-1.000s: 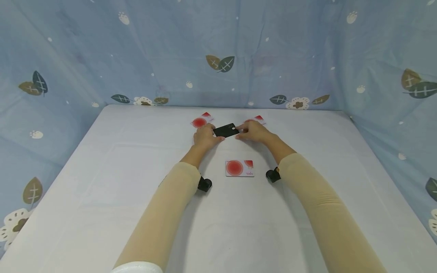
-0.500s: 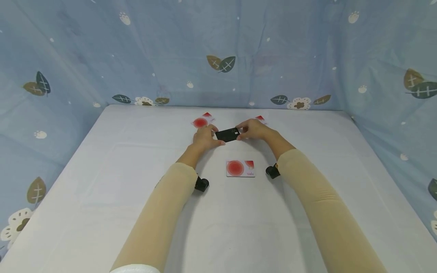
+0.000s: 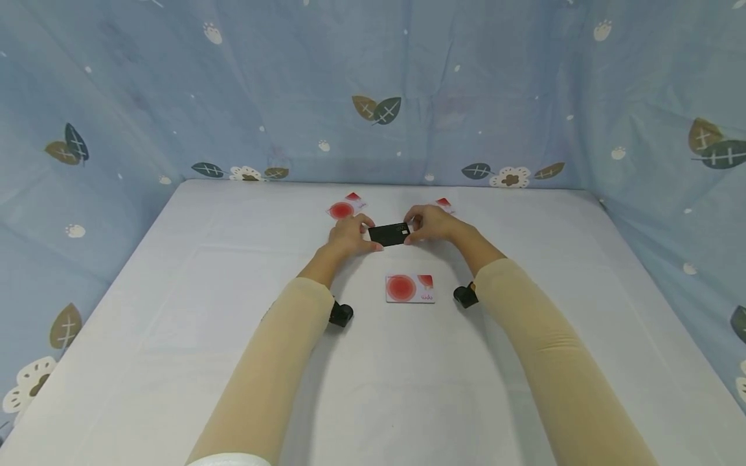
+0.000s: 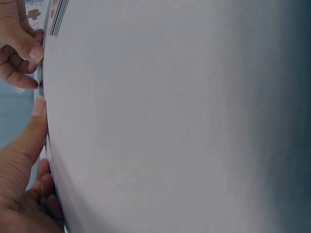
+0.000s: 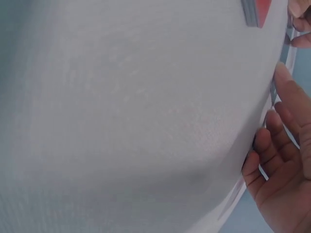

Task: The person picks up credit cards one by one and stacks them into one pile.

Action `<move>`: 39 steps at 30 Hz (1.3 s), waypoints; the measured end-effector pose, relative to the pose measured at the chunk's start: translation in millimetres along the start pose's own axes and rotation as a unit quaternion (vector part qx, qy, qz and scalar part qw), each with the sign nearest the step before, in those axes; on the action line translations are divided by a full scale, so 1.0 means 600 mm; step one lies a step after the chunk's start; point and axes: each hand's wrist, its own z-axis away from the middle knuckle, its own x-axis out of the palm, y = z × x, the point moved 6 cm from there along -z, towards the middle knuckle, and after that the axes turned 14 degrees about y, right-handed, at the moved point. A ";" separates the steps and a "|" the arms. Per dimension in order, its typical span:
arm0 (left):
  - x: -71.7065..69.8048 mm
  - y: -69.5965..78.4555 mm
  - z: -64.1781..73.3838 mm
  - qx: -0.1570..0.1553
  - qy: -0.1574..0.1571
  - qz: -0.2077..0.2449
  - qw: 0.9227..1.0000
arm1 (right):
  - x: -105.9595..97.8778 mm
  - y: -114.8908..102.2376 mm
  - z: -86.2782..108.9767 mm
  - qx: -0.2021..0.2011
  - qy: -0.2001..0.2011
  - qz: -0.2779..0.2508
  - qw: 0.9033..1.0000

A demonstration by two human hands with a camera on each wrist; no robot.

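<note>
At the desk's far middle, the left hand and right hand pinch opposite ends of the black card, probably light, stiff, slippery and best held by its edges.

A pale blue cloth hangs behind the table and down both its sides, closing off the view beyond. Soft vertical folds run through its back part. It is printed with brown and dark green leaves, white paw prints, small white specks, and white flowers with brown centers near the table's back edge. The table top is white, with a faint straight crease on its left side. The light is soft, leaving blurred, pale gray shadows on the white. In both wrist views, the pale surface darkens toward an outer side.
</note>
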 end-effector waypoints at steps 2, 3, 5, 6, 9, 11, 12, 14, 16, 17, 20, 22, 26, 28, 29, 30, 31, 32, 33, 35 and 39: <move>0.001 -0.001 0.000 0.000 -0.006 0.002 1.000 | 0.000 0.000 0.001 0.005 -0.002 -0.005 1.000; 0.001 -0.001 0.000 0.000 -0.008 0.002 1.000 | 0.000 0.000 0.001 0.007 -0.004 -0.005 1.000; 0.002 -0.002 0.001 -0.002 -0.012 0.006 1.000 | 0.001 0.000 0.002 0.011 -0.009 -0.004 1.000; 0.002 -0.003 0.001 -0.004 -0.014 0.007 1.000 | 0.001 -0.001 0.003 0.012 -0.012 -0.002 1.000; 0.003 -0.004 0.001 -0.008 -0.015 0.013 1.000 | 0.002 -0.003 0.004 0.009 -0.021 0.000 1.000; 0.003 -0.003 0.001 -0.008 -0.014 0.016 1.000 | 0.002 -0.004 0.004 0.004 -0.025 0.001 1.000; 0.004 -0.003 0.001 -0.008 -0.014 0.017 1.000 | 0.003 -0.004 0.004 0.003 -0.026 0.001 1.000; 0.004 -0.002 0.001 -0.005 -0.014 0.016 1.000 | 0.004 -0.003 0.004 0.002 -0.027 0.002 1.000; 0.005 -0.001 0.000 -0.003 -0.015 0.016 1.000 | 0.004 -0.002 0.004 0.007 -0.026 0.005 1.000; 0.005 -0.001 0.000 -0.002 -0.015 0.017 1.000 | 0.004 -0.001 0.004 0.010 -0.025 0.006 1.000; 0.005 0.000 0.000 -0.001 -0.016 0.021 1.000 | 0.003 -0.002 0.004 0.012 -0.024 0.006 1.000; 0.004 0.000 0.000 -0.002 -0.015 0.021 1.000 | 0.003 -0.004 0.005 0.009 -0.025 0.003 1.000; 0.004 0.000 0.001 -0.003 -0.015 0.018 1.000 | 0.002 -0.008 0.005 0.004 -0.027 0.007 1.000; 0.004 0.001 0.001 -0.002 -0.018 0.017 1.000 | 0.002 -0.009 0.005 0.004 -0.029 0.017 0.999; 0.005 0.001 0.002 -0.002 -0.019 0.016 1.000 | 0.002 -0.009 0.005 0.004 -0.030 0.022 0.999; 0.005 0.002 0.002 -0.002 -0.020 0.016 1.000 | 0.002 -0.009 0.005 0.007 -0.032 0.028 0.999; 0.006 0.002 0.003 -0.002 -0.021 0.016 1.000 | 0.002 -0.009 0.005 0.011 -0.034 0.032 0.999; 0.007 0.002 0.004 -0.002 -0.022 0.015 1.000 | 0.003 -0.010 0.005 0.015 -0.036 0.036 0.999; 0.007 0.003 0.004 -0.003 -0.022 0.013 1.000 | 0.002 -0.011 0.007 0.018 -0.038 0.037 0.998; 0.007 0.003 0.005 -0.004 -0.022 0.011 1.000 | 0.002 -0.013 0.009 0.021 -0.039 0.036 0.998; 0.004 0.003 0.005 -0.009 -0.020 0.016 1.000 | 0.001 -0.014 0.009 0.017 -0.033 0.021 0.999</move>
